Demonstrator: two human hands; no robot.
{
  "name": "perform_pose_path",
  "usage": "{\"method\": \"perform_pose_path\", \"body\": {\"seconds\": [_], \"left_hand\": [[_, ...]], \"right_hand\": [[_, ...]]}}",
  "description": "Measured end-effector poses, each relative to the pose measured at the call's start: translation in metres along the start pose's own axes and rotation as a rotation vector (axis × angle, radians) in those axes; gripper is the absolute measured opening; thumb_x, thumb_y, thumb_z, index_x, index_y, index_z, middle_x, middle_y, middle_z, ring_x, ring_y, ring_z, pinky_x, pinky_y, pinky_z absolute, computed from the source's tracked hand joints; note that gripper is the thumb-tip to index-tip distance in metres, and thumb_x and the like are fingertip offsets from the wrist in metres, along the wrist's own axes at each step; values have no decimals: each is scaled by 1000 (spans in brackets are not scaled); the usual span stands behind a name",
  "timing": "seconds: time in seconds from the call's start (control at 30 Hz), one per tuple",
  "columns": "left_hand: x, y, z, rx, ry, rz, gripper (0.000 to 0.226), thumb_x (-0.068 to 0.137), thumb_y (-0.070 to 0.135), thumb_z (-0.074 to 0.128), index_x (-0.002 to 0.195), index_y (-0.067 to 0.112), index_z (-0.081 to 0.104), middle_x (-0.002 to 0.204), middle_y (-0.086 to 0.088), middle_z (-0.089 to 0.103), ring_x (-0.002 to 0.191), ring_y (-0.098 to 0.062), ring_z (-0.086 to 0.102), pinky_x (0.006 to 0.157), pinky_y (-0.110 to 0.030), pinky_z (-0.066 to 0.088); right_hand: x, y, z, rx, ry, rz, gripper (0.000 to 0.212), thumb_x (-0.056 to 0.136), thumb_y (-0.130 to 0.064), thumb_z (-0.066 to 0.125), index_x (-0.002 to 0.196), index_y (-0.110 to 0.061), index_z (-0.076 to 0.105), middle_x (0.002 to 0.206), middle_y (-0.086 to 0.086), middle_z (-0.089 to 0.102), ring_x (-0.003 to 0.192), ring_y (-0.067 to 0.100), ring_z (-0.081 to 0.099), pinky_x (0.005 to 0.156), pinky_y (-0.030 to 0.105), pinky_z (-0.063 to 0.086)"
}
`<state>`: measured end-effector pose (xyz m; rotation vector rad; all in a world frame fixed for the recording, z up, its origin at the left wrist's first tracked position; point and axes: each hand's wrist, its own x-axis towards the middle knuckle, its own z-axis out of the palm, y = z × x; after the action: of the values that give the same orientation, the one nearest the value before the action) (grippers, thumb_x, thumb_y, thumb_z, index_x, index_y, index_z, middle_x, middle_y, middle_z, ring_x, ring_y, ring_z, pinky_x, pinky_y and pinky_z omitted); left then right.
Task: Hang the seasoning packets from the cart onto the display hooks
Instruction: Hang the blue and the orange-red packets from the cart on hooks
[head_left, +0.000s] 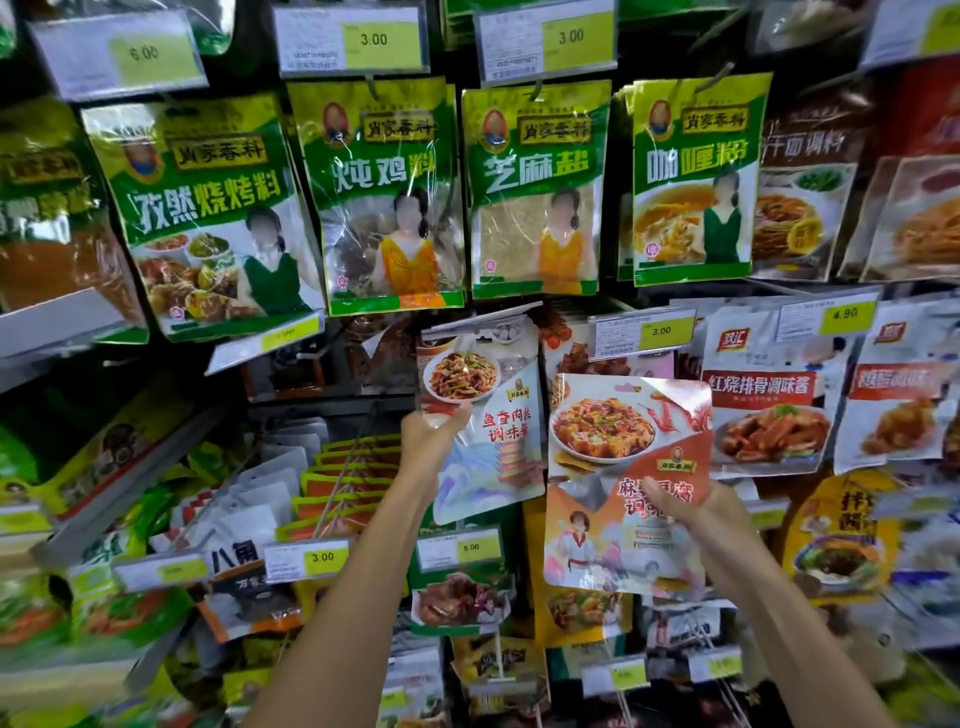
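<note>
Beneath the row of green packets (535, 192), the left hand (434, 436) grips a shredded-pork seasoning packet (491, 410) by its left edge, held upright; just beside it, slightly lower, the right hand (706, 519) pinches a tofu seasoning packet (618, 457).

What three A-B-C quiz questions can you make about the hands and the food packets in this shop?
1. Where is the tofu packet? A on the floor; B in the right hand; C in a basket.
2. What colour is the 3.00 price label? A blue; B pink; C yellow-green.
3. What is the left hand doing? A gripping the pork packet; B waving; C resting open.

Answers: B, the thumb lies across the packet's front; C, the patch behind the number is yellow-green; A, the thumb pinches the packet's left edge.
</note>
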<state>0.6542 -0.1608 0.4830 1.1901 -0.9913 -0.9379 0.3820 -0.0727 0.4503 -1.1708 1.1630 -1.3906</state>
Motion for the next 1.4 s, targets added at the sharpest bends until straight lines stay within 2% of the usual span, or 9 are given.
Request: {"method": "perform_pose_path", "body": {"seconds": [0.1,0.23,0.4,0.53,0.73,0.87,1.17,1.27,1.4], "left_hand": [[-8,-4,2,47,23,65,16,85,22,71,77,10,63,73,-7,61,70,-18,56,66,-29,43],[-25,-4,-5,176,33,191,23,87,26,68,80,5,62,82,-12,63,78,-20,58,70,-35,45],[-49,5,-23,529,170,276,25,93,26,58,98,2,62,88,-20,65,86,-36,61,69,-41,48],[-64,11,-32,713,156,357,17,95,16,51,90,4,62,83,-23,64,84,-40,59,62,-39,40],[-64,15,-40,909,43,297,21,93,23,54,74,15,56,76,-16,64,82,-37,61,56,-31,30],[-65,21,-63,1035,-1,341,20,92,23,53,106,20,68,98,-11,71,92,-31,64,70,-39,52],[-92,128,-159,857,252,928,17,94,19,57,92,9,71,70,-2,65,61,-15,58,56,-25,45],[-77,180,-178,852,391,1110,19,95,15,55,104,4,68,91,-10,70,79,-23,62,67,-20,43],[-37,235,-180,1025,551,1375,30,96,15,48,119,-2,59,115,-20,61,108,-35,57,91,-38,47]], "right_hand": [[-2,1,4,17,-20,10,35,76,-21,72,101,3,65,93,11,75,91,24,70,75,31,50],[-4,2,9,30,-77,34,34,75,-20,72,100,1,65,90,7,76,89,22,71,77,32,51],[-7,0,21,29,-141,44,25,79,-20,72,95,-2,67,85,5,76,63,13,71,47,18,50],[-9,6,32,24,-188,60,29,74,-22,72,98,-6,66,90,6,76,85,20,71,68,27,50],[-18,7,44,4,-246,77,24,80,-19,71,99,-6,66,90,6,76,83,18,72,65,23,49],[-19,-1,67,-4,-252,45,25,80,-18,71,100,-4,67,93,8,75,88,22,71,69,27,50],[-28,-6,176,55,-316,-22,17,82,-14,72,97,-9,65,84,-3,76,80,9,71,57,9,50],[-29,-11,214,66,-332,-32,16,82,-18,73,94,-14,64,83,-7,76,74,1,70,54,6,47],[-27,-17,244,105,-328,5,32,75,-22,76,102,-8,66,89,-1,76,80,10,72,57,12,51]]}}
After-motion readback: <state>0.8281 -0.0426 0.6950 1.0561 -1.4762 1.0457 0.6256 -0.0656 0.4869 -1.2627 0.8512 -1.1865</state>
